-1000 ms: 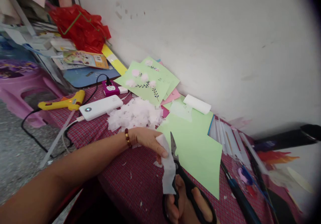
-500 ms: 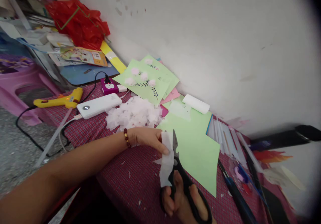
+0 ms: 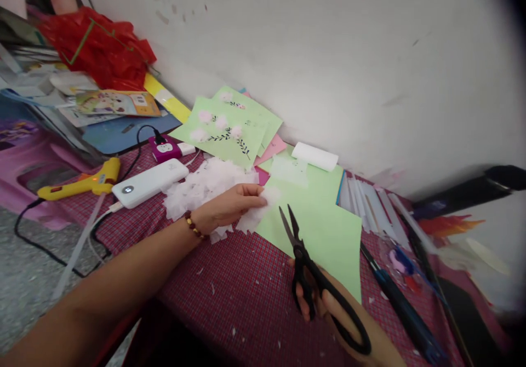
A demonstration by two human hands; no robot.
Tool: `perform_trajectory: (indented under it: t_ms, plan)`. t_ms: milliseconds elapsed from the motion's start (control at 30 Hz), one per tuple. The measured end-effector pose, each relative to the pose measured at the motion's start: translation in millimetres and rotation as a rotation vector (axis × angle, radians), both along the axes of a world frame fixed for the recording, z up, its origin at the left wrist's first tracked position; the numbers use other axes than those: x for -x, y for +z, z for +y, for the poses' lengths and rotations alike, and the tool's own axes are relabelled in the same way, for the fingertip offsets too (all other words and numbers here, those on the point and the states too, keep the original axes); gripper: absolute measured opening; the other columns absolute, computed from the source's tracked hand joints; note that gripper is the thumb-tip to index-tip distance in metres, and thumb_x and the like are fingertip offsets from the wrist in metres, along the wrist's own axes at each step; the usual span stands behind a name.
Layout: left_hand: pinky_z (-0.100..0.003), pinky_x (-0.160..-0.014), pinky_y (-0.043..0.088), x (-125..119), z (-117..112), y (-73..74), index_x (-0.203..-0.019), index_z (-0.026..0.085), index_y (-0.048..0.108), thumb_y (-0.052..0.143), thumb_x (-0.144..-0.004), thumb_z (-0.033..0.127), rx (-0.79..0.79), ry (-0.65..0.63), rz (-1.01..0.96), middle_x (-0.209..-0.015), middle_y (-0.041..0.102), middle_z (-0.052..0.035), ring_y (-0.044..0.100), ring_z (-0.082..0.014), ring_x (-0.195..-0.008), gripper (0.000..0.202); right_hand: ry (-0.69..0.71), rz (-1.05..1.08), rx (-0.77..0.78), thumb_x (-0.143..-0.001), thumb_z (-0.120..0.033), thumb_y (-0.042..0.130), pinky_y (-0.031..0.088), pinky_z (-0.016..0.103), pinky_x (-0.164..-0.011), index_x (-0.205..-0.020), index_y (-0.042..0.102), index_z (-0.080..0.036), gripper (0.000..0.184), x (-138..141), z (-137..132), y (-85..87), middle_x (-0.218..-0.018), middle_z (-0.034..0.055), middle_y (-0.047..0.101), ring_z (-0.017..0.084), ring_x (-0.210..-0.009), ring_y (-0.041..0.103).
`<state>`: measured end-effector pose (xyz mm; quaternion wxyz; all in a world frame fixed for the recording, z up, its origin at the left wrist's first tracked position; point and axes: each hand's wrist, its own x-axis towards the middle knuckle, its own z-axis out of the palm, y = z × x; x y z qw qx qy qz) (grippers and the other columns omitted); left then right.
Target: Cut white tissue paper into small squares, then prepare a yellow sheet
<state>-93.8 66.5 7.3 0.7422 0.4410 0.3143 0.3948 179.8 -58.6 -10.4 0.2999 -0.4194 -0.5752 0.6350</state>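
Observation:
My left hand (image 3: 230, 205), with a beaded bracelet at the wrist, pinches a piece of thin white tissue paper (image 3: 251, 219) over the left edge of a green sheet (image 3: 324, 235). Just behind that hand lies a heap of torn or cut white tissue pieces (image 3: 205, 183). Black-handled scissors (image 3: 301, 252) are in my right hand (image 3: 316, 296), its fingers through the loops. The blades stand parted and point up and away, with no paper between them.
A yellow glue gun (image 3: 82, 183), a white power bank (image 3: 152, 183) and a purple socket block (image 3: 165, 149) sit at left. Green sheets with blossom designs (image 3: 226, 126) lean near the wall. A white roll (image 3: 315, 156) lies at the back; a long dark-handled tool (image 3: 402, 307) lies at right.
My left hand has moved up and left with the tissue, away from the scissors. The scissors have shifted right, and their blades have parted, clear of the paper.

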Motion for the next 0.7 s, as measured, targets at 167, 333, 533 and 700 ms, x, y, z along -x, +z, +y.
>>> perform_trajectory:
  t_ms: [167,333,533,700]
  plan:
    - [-0.018,-0.044,0.026,5,-2,11.2,-0.07,0.014,0.056,0.068,-0.077,0.031,-0.185,-0.122,0.305,-0.057,0.047,0.0059,0.039,-0.0041,-0.047,0.022,0.074,-0.05,0.025,-0.086,-0.063,0.054,0.044,0.033,-0.064,-0.127,0.054,-0.023,0.057,9,8,10.4,-0.09,0.0062,0.056,0.018,-0.07,0.053]
    - [-0.021,-0.043,0.019,10,1,11.3,-0.068,0.015,0.056,0.064,-0.079,0.033,-0.223,-0.188,0.473,-0.056,0.044,0.006,0.032,-0.0043,-0.045,0.022,0.097,-0.185,-0.058,-0.086,-0.058,0.058,0.044,0.032,-0.066,-0.121,0.056,-0.02,0.051,23,20,22.5,-0.086,0.0044,0.053,0.018,-0.073,0.051]
    - [-0.022,-0.048,0.022,9,5,6.3,-0.065,0.015,0.055,0.064,-0.072,0.029,-0.165,-0.04,0.387,-0.056,0.044,0.0057,0.033,-0.0054,-0.049,0.018,0.043,-0.312,-0.112,-0.084,-0.053,0.062,0.044,0.033,-0.07,-0.12,0.057,-0.019,0.05,42,37,29.6,-0.087,0.004,0.054,0.02,-0.076,0.051]
    - [-0.022,-0.048,0.019,10,4,11.6,-0.061,0.016,0.051,0.062,-0.072,0.03,-0.169,0.019,0.445,-0.054,0.039,0.0066,0.029,-0.0055,-0.048,0.021,-0.018,-0.338,-0.046,-0.078,-0.058,0.065,0.039,0.029,-0.053,-0.115,0.059,-0.016,0.057,48,48,20.5,-0.07,-0.0017,0.047,0.015,-0.058,0.045]
